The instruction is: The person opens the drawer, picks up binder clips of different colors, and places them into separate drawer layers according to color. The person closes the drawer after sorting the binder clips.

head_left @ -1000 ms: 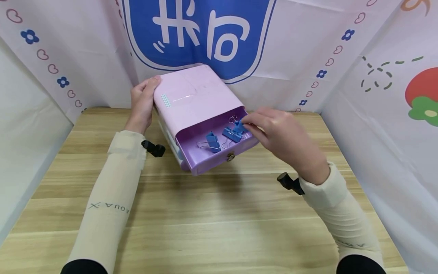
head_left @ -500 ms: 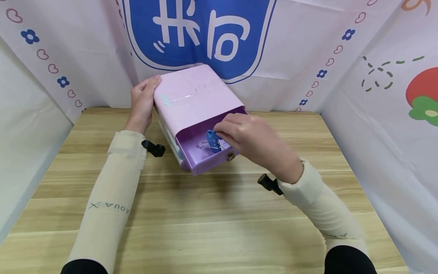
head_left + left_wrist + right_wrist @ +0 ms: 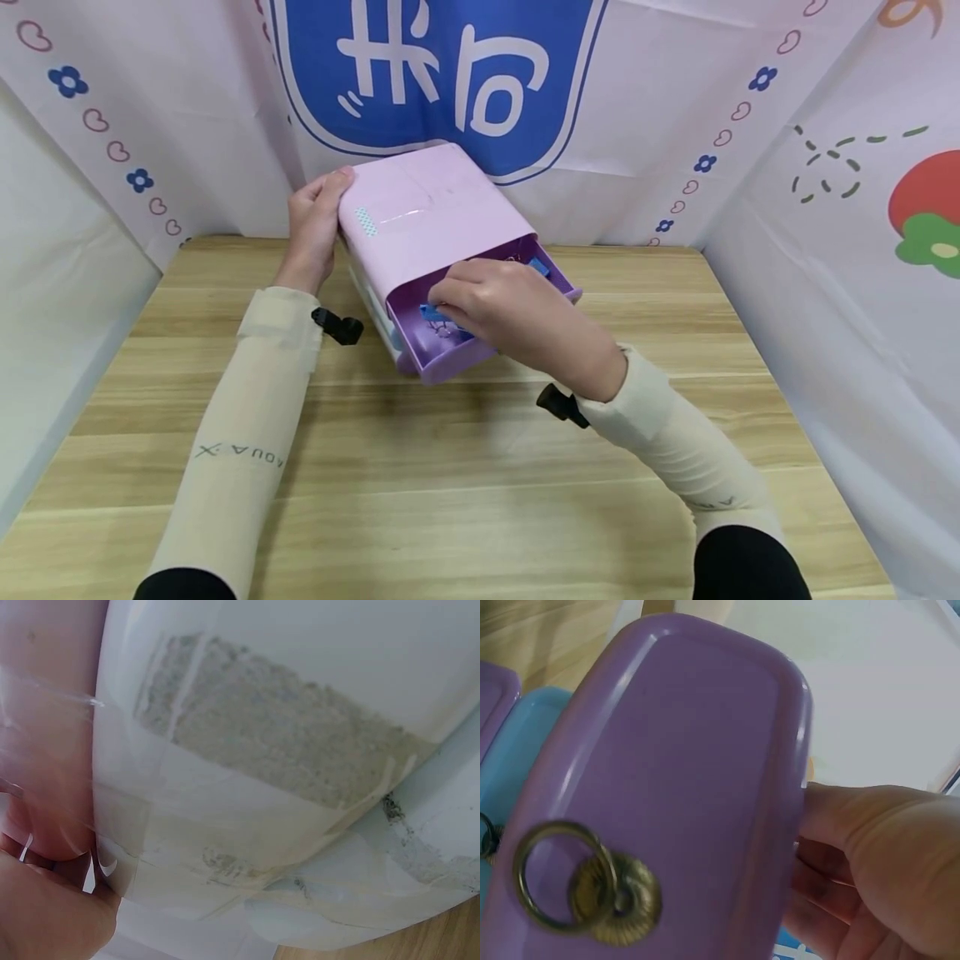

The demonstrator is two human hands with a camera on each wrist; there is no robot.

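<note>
A pink box [image 3: 435, 212] with a small drawer cabinet's build leans tilted near the back wall. My left hand [image 3: 312, 225] grips its back left corner, thumb on top; the left wrist view shows the fingers [image 3: 52, 900] at the pale side. The top purple drawer [image 3: 457, 362] is pulled out. My right hand [image 3: 510, 312] reaches into it, fingertips pinching a blue binder clip [image 3: 432, 313] near the drawer's left side. Another blue binder clip [image 3: 538, 267] lies at the drawer's right; more blue shows partly under the hand. The right wrist view shows the drawer front [image 3: 682, 735] with the right hand [image 3: 885, 862] behind its edge.
A brass ring pull [image 3: 562, 877] hangs on the drawer front. Below it are a blue drawer [image 3: 525, 742] and another purple drawer [image 3: 491, 697]. The wooden table [image 3: 420, 492] spreads in front, with printed white cloth walls [image 3: 637, 100] behind and at the sides.
My right hand has moved left across the drawer, from the clips at its right to the left side, where a clip now sits under the fingertips. The left hand and box stay put.
</note>
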